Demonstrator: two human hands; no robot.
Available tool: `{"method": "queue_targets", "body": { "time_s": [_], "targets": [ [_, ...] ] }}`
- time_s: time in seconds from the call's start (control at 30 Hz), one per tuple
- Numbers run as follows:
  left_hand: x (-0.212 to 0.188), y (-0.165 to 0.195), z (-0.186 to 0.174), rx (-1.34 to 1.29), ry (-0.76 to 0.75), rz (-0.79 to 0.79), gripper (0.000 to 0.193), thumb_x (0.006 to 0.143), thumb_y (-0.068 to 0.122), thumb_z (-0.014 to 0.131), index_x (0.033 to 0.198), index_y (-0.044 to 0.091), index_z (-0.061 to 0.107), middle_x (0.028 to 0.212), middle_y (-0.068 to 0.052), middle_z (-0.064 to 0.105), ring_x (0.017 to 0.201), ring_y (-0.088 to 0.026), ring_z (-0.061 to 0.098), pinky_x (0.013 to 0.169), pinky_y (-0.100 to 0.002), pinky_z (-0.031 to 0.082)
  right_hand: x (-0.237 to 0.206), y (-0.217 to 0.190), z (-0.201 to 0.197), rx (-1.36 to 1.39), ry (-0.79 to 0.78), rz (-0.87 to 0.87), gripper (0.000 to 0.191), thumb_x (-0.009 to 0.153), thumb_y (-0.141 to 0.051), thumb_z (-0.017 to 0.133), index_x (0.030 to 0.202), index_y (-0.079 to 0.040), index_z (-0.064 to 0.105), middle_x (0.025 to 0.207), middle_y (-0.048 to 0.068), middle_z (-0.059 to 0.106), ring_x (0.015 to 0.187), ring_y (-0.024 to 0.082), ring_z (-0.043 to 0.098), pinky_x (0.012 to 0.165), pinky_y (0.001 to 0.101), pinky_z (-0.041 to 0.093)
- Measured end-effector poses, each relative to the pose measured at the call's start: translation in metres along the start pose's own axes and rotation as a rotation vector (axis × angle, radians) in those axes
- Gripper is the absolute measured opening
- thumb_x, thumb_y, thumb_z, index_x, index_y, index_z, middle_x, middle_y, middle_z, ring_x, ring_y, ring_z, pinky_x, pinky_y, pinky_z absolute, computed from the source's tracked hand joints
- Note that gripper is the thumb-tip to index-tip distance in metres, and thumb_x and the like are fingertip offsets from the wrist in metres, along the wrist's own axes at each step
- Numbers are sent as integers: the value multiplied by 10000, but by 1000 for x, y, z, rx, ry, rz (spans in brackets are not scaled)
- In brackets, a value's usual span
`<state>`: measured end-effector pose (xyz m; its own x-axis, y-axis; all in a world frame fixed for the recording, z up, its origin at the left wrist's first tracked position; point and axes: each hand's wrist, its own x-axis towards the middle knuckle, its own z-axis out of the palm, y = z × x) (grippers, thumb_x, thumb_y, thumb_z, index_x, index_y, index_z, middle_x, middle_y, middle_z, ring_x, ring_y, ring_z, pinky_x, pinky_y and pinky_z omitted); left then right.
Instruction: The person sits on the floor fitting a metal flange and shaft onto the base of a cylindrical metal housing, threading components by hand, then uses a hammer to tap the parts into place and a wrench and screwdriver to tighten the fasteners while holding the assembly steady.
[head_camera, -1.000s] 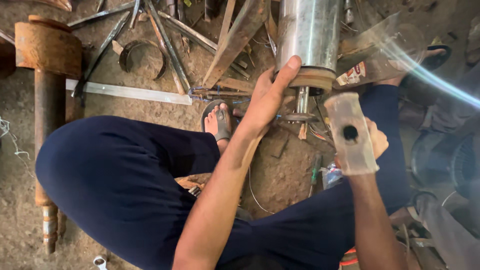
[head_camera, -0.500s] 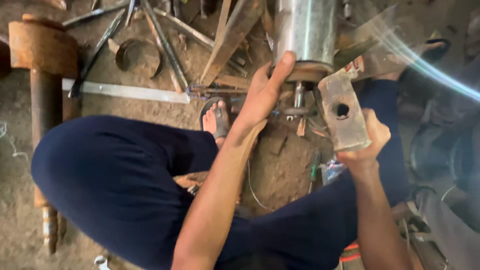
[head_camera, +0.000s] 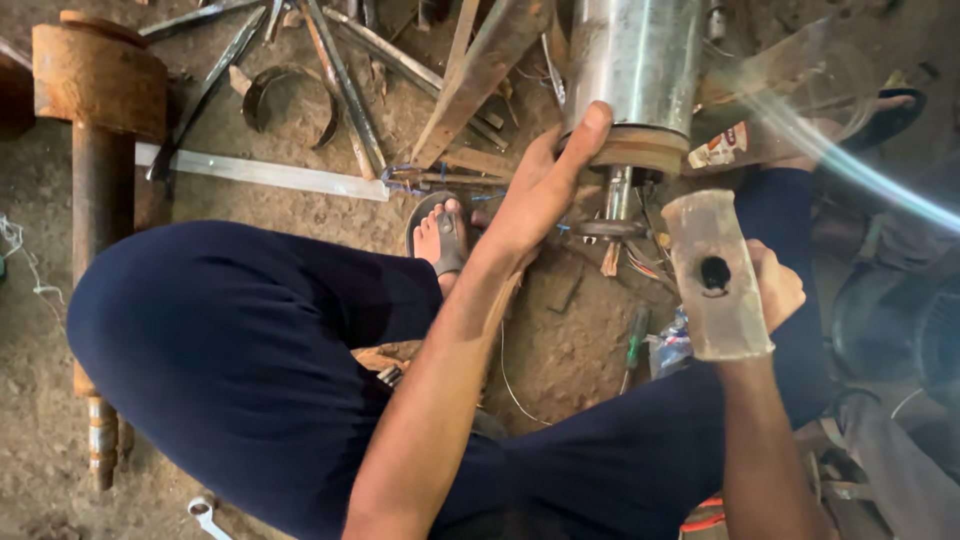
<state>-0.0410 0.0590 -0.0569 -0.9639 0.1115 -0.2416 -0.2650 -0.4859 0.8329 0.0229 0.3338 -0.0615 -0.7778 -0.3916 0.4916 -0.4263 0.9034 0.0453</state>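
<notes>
Hammer (head_camera: 714, 275) lowered — worn grey head, steel cylinder (head_camera: 634, 62) gripped

Silver steel cylinder (head_camera: 635, 60) with tan collar (head_camera: 640, 150); beside it, grey-brown hammer head (head_camera: 714, 275); navy trousers (head_camera: 240, 350) below.

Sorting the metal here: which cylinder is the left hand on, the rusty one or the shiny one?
The shiny steel cylinder; the left hand grips its brown end.

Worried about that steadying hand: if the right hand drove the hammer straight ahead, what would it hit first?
Probably the shaft below the steel cylinder; the left hand grips the collar alongside. Depth is unclear.
</notes>
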Motion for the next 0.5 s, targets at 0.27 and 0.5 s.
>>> {"method": "queue_targets", "body": {
  "time_s": [0.27, 0.5],
  "targets": [
    [-1, -1, -1, -6, 25, -76, 1249, 744, 835, 613, 1491, -141, 391, 1439, -259, 564, 1332, -323, 557, 1052, -455, 496, -12, 12, 6, 257, 1, 153, 283, 908, -185, 885, 937, -40, 643, 747, 129, 613, 651, 308, 638, 636, 374, 491],
    [2, -2, -1, -13, -11, -67, 1196, 748, 836, 592, 1474, -99, 422, 1421, -221, 569, 1305, -294, 567, 1023, -447, 519, -6, 4, -3, 522, -2, 163, 330, 859, -210, 857, 960, -23, 604, 759, 126, 612, 639, 275, 641, 631, 360, 503]
  ]
}}
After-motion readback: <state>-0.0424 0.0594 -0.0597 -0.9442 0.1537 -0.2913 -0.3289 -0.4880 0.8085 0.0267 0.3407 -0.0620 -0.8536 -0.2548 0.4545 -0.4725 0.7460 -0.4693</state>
